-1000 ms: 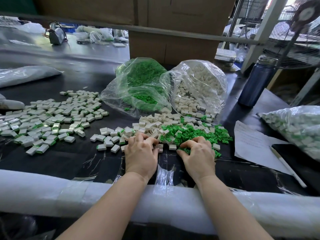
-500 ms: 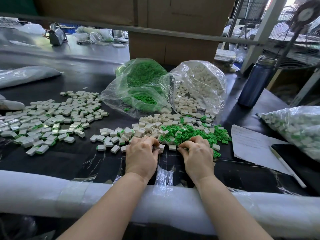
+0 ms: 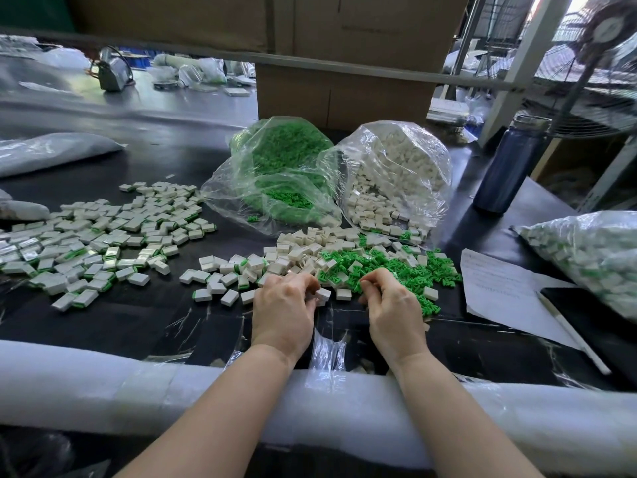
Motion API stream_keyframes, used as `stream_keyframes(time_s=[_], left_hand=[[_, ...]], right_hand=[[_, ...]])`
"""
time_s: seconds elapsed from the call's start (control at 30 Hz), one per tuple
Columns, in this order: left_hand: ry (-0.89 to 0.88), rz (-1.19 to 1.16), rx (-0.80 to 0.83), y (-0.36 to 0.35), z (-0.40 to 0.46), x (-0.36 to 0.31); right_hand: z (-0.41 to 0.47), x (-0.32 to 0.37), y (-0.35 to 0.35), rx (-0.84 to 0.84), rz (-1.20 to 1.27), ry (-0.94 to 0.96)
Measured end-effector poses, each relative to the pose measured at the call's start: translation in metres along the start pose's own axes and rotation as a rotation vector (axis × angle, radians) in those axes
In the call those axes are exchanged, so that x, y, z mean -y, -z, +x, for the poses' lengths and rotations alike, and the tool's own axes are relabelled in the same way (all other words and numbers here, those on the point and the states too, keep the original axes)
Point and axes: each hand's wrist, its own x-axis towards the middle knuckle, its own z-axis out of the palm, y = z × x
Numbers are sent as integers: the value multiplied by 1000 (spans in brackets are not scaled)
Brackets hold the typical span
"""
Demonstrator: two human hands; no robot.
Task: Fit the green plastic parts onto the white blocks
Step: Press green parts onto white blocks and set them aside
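- The left hand (image 3: 284,307), just left of the frame's centre, has its fingers curled down over a white block (image 3: 323,294) that shows at its fingertips; the knuckles hide how firm the hold is.
- The right hand (image 3: 391,303), just right of centre, pinches thumb and forefinger together at the near edge of the green parts (image 3: 396,270); something small seems to sit in the pinch, but I cannot tell what.
- Both hands stand apart, with a strip of black table (image 3: 120,315) and crinkled clear film between them.
- The loose green parts lie scattered right of centre, touching and mixed with a heap of bare white blocks (image 3: 310,246) just above the hands.
- Blocks with green showing at their edges (image 3: 103,236) spread widely across the middle left of the frame, well apart from the hands.
- Behind the heaps, in the upper middle, lie two open clear bags: the bag of green parts (image 3: 275,174) on the left, the bag of white blocks (image 3: 393,174) on the right, touching each other, with blocks spilling from the right one's mouth.
- At the right edge lies a further filled bag (image 3: 586,253); beside it a sheet of paper (image 3: 499,288) and a pen (image 3: 568,332).
- A dark blue bottle (image 3: 510,163) stands upright in the upper right, near a fan (image 3: 593,63).
- A white foam roll (image 3: 103,384) pads the table's near edge across the bottom; both forearms cross over it.
- Cardboard boxes (image 3: 344,46) fill the upper middle.
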Motion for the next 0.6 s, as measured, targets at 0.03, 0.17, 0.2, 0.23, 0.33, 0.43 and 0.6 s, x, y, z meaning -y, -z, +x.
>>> stream_keyframes(time_s=[0.03,0.17,0.2,0.23,0.33,0.43,0.6], left_hand=[[-13,15,6,-1,0,1],[-43,76,47,-3,0,2],[-42,75,50,-3,1,2],[-40,72,49,-4,1,2],[-36,57,35,-3,1,1],[-29,-2,17,-1,0,0],[-36,-21,0,3,-1,-2]], right_hand=[[0,0,0,6,15,-11],[1,-2,0,8,59,-36],[1,-2,0,6,71,-42],[1,-2,0,4,80,-49],[1,-2,0,4,96,-54],[1,-2,0,3,91,-41],[1,-2,1,0,95,-32]])
